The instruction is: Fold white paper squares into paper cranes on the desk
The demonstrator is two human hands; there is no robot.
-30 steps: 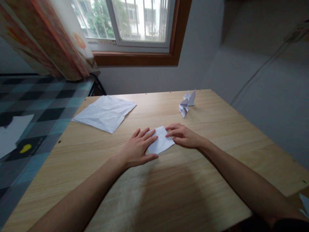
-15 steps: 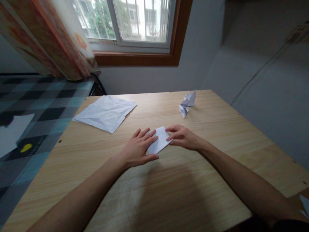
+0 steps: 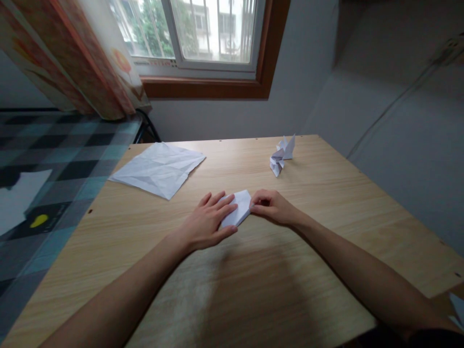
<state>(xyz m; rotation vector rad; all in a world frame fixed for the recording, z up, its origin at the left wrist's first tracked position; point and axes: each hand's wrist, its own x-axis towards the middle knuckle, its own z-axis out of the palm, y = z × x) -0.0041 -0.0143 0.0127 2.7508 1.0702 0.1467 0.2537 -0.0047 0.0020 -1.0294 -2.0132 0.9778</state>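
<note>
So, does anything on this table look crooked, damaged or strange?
Nothing is spilled or broken. The large sheet is creased and lies askew, one corner near the left edge of the table. The folded figure looks crumpled. The small paper lies under the left hand, its edge pinched by the right hand.

Table: folded paper, sheet, origami

Bare left hand, bare right hand; forearms uncovered; dark cloth at right elbow
</note>
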